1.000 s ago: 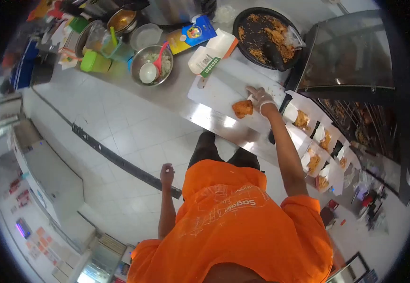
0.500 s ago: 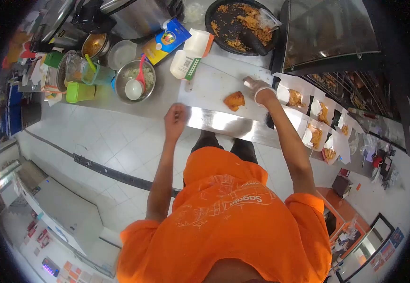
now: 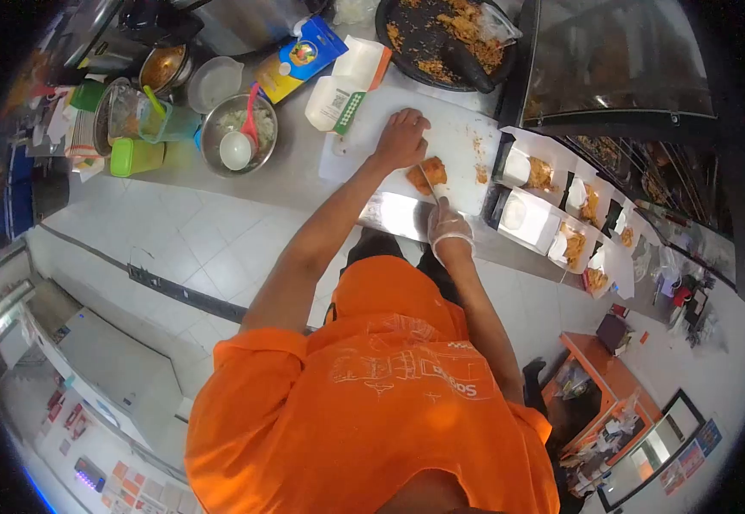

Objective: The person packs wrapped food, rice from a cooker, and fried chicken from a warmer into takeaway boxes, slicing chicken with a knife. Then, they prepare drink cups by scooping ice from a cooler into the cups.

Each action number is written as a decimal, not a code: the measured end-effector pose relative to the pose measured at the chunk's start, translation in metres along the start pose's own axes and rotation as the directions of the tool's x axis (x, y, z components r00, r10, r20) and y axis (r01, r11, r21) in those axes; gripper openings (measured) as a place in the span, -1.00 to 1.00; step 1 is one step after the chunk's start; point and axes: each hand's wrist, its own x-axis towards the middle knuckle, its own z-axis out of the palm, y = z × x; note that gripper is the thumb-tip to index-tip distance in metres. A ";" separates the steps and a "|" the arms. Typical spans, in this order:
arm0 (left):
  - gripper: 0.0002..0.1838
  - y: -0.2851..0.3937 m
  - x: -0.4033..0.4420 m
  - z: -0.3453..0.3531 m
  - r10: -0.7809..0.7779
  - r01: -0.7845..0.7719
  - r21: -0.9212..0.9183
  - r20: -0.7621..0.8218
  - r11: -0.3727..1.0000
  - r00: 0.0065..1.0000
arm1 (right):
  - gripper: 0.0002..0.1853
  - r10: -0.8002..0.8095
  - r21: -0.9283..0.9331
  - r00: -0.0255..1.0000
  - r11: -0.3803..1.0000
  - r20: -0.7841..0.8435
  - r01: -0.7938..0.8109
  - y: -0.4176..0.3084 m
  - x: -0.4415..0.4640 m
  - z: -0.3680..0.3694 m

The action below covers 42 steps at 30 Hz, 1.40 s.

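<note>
A piece of fried chicken (image 3: 426, 176) lies on the white cutting board (image 3: 355, 158). My right hand (image 3: 449, 224), in a clear glove, is closed round the handle of a knife (image 3: 428, 182), whose blade rests on or against the chicken. My bare left hand (image 3: 402, 137) is over the board just above and left of the chicken, its fingers bent together; what it holds, if anything, is hidden. Orange crumbs (image 3: 480, 163) dot the board's right part. An open paper box (image 3: 335, 98) stands at the board's upper left edge.
A black stone mortar (image 3: 389, 51) with a pestle and crumbly food is behind the board. Open boxes with rice and chicken (image 3: 539, 171) line the right side. On the left are a steel bowl (image 3: 209, 141) with a pink spoon and a green container (image 3: 137, 158).
My left hand has come up from the counter's front edge onto the board. My right hand has moved down and left, and now grips a knife at the chicken.
</note>
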 end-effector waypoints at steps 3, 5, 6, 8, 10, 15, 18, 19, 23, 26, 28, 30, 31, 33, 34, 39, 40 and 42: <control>-0.59 -0.006 -0.002 0.007 -0.022 0.022 0.004 -0.005 1.000 1.000 | -0.48 0.070 -0.007 0.997 0.998 0.044 -0.070 -0.003 0.013 0.003; -0.57 -0.008 0.002 0.007 0.009 -0.008 0.033 -0.053 0.999 0.999 | -0.49 0.108 0.000 0.991 0.994 0.076 -0.108 -0.003 0.019 0.013; -0.56 -0.011 0.004 0.010 0.034 -0.029 0.065 -0.076 0.997 0.997 | -0.50 0.120 0.008 0.988 0.993 0.092 -0.122 -0.001 0.022 0.021; -0.57 -0.006 -0.005 0.016 0.044 -0.036 0.092 -0.084 0.995 0.995 | -0.51 0.147 0.017 0.980 0.988 0.136 -0.151 0.001 0.028 0.036; -0.60 0.000 0.004 0.011 0.047 -0.037 0.105 -0.093 0.994 0.995 | -0.51 0.160 0.046 0.974 0.985 0.160 -0.169 0.006 0.033 0.042; -0.61 -0.002 0.008 0.003 -0.035 0.040 0.030 -0.146 0.999 0.989 | -0.53 0.163 0.007 0.976 0.986 0.142 -0.166 -0.014 0.027 -0.032; -0.62 0.006 0.006 0.003 -0.062 0.060 -0.023 -0.129 0.998 0.990 | -0.53 0.161 -0.038 0.977 0.987 0.137 -0.157 -0.002 0.027 -0.020; -0.62 0.005 0.008 0.006 -0.067 0.063 -0.033 -0.136 0.997 0.988 | -0.53 0.170 -0.039 0.975 0.985 0.146 -0.166 0.003 0.030 -0.008; -0.62 0.003 -0.003 0.014 -0.016 0.026 0.059 -0.164 0.998 0.986 | -0.53 0.233 -0.035 0.951 0.972 0.203 -0.231 0.006 0.037 0.025; -0.63 0.006 0.005 0.008 -0.045 0.051 0.034 -0.160 0.998 0.986 | -0.51 0.174 -0.039 0.963 0.985 0.204 -0.170 -0.004 0.033 -0.013; -0.64 -0.002 0.008 0.021 -0.073 0.085 0.047 -0.210 0.995 0.975 | -0.46 0.137 -0.039 0.979 0.990 0.151 -0.133 -0.008 0.034 -0.044; -0.64 0.006 0.016 0.016 -0.099 0.101 -0.003 -0.209 0.995 0.973 | -0.44 0.113 -0.111 0.984 0.989 0.139 -0.098 -0.001 0.031 -0.053; -0.65 0.010 0.020 0.012 -0.111 0.107 -0.030 -0.205 0.994 0.972 | -0.45 0.049 -0.147 0.996 0.988 0.077 -0.037 0.007 0.032 -0.045; -0.65 0.006 0.016 0.021 -0.106 0.108 0.005 -0.151 0.994 0.983 | -0.48 0.024 -0.173 0.995 0.985 0.096 -0.007 0.023 0.044 -0.001; -0.65 0.004 0.018 0.025 -0.104 0.108 0.022 -0.132 0.994 0.986 | -0.49 0.040 -0.155 0.993 0.988 0.110 -0.023 0.027 0.050 0.014; -0.66 0.006 0.022 0.026 -0.073 0.085 0.062 -0.168 0.994 0.983 | -0.56 0.094 -0.072 0.985 0.994 0.145 -0.084 0.024 0.054 0.007; -0.66 0.006 0.022 0.028 -0.090 0.102 0.060 -0.173 0.993 0.981 | -0.58 0.084 -0.063 0.987 0.995 0.134 -0.076 0.027 0.054 0.000; -0.67 0.006 0.027 0.030 -0.121 0.119 -0.023 -0.206 0.993 0.971 | -0.60 0.055 -0.070 0.994 0.996 0.092 -0.048 0.023 0.048 -0.034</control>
